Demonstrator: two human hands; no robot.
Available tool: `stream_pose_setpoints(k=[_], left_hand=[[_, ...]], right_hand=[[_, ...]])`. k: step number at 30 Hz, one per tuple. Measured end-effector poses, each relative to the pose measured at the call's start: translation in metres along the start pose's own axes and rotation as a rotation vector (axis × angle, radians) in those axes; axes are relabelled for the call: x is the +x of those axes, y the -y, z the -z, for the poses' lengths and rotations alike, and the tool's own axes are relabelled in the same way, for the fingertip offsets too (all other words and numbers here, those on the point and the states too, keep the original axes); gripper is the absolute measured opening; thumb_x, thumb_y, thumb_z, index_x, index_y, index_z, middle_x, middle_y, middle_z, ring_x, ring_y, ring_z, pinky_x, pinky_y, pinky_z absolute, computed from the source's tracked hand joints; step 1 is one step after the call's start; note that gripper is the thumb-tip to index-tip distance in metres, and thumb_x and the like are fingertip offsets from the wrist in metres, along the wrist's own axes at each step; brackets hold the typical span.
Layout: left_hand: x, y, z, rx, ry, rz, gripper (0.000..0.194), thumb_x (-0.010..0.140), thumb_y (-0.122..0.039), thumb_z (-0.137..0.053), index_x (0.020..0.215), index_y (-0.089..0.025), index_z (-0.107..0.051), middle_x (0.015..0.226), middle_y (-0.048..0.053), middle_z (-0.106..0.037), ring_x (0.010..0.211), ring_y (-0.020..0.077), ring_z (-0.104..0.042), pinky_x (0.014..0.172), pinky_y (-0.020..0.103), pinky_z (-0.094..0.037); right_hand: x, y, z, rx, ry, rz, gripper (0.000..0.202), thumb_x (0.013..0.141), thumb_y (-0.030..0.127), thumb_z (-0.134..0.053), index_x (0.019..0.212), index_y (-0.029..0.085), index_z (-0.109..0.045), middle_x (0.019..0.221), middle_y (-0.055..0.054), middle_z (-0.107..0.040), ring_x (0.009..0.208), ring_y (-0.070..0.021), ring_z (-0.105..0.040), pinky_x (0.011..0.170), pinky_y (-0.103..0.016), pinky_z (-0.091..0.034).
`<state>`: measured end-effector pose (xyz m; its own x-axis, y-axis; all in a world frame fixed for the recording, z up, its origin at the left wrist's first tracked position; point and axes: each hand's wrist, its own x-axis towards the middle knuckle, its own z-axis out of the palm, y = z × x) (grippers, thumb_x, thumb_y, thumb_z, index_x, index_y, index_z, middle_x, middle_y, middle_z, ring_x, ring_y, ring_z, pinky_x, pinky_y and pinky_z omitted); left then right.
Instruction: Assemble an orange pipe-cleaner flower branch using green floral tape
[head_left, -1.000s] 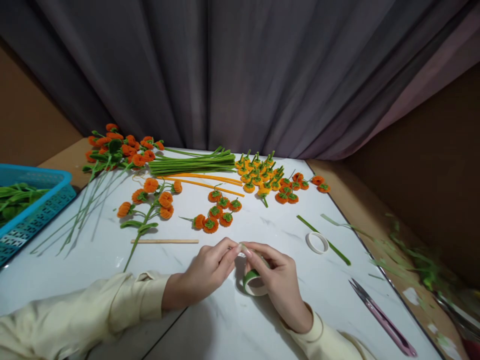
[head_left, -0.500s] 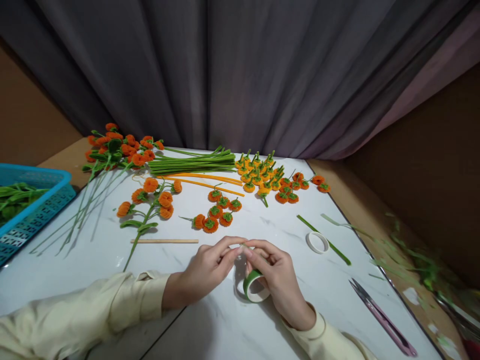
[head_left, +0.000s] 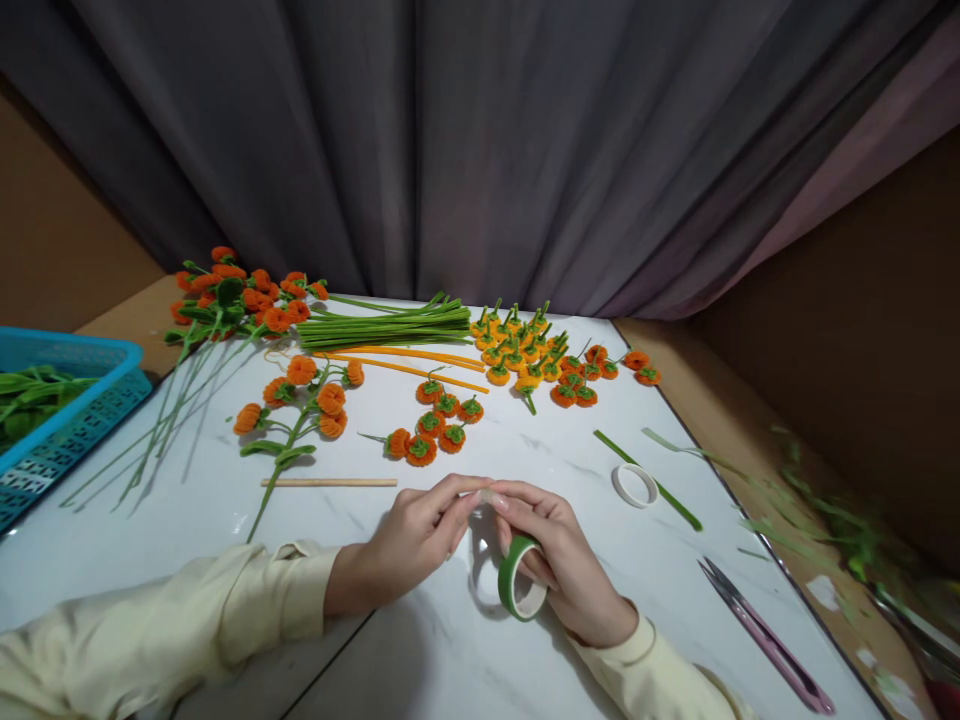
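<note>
Fingertip to fingertip, my left hand point(head_left: 420, 540) and my right hand point(head_left: 562, 555) meet above the middle of the table. Both are closed in a pinch, and a small pale bit, perhaps the end of the tape, shows between the tips. A roll of green floral tape point(head_left: 505, 580) hangs in my right hand, with some fingers through its ring. Beyond my hands lies a cluster of orange pipe-cleaner flower heads point(head_left: 431, 423). To their left is a branched flower stem point(head_left: 289, 440) with orange blooms and green leaves, near a thin wooden stick point(head_left: 330, 483).
Green pipe cleaners point(head_left: 390, 328), yellow flower heads point(head_left: 517, 350) and a bunch of orange flowers point(head_left: 247, 290) lie at the back. On the right are an empty white tape core point(head_left: 635, 485), a green strip point(head_left: 675, 505) and pink thread snips point(head_left: 765, 635). A blue basket point(head_left: 112, 365) stands left.
The tape roll has swung slightly right and down and turned in my right hand. The fingers of my right hand have shifted a little; my left hand stays nearly in place.
</note>
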<state>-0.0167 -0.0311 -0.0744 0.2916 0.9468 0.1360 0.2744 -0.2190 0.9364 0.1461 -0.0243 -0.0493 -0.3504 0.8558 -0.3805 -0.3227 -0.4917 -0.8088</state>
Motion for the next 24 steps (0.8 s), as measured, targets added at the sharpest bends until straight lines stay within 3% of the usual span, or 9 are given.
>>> stream_pose_setpoints(k=[15, 20, 24], left_hand=[[-0.0006, 0.0014, 0.0003, -0.013, -0.024, -0.041, 0.026, 0.093, -0.023, -0.041, 0.104, -0.016, -0.064, 0.049, -0.007, -0.039, 0.042, 0.007, -0.038, 0.043, 0.017, -0.034], [0.0004, -0.0009, 0.0017, -0.006, -0.009, -0.023, 0.024, 0.093, -0.024, -0.042, 0.1, -0.015, -0.064, 0.049, -0.007, -0.038, 0.043, 0.0069, -0.037, 0.043, 0.018, -0.032], [-0.0001, 0.0007, 0.001, -0.032, -0.011, -0.005, 0.026, 0.093, -0.026, -0.041, 0.102, -0.015, -0.063, 0.048, -0.008, -0.036, 0.042, 0.0072, -0.038, 0.043, 0.018, -0.032]], right_hand=[[0.0028, -0.0002, 0.0061, 0.046, 0.096, -0.05, 0.022, 0.076, 0.031, -0.071, 0.086, 0.011, -0.071, 0.042, 0.006, -0.052, 0.028, 0.0011, -0.017, 0.029, -0.015, -0.009], [0.0041, -0.005, 0.0063, 0.032, 0.147, -0.067, 0.027, 0.079, 0.034, -0.067, 0.067, 0.011, -0.065, 0.042, 0.005, -0.052, 0.028, 0.0016, -0.017, 0.03, -0.014, -0.011], [0.0033, -0.0059, 0.0059, 0.013, 0.15, -0.057, 0.028, 0.08, 0.035, -0.066, 0.066, 0.011, -0.063, 0.044, 0.004, -0.054, 0.028, 0.0012, -0.017, 0.031, -0.015, -0.011]])
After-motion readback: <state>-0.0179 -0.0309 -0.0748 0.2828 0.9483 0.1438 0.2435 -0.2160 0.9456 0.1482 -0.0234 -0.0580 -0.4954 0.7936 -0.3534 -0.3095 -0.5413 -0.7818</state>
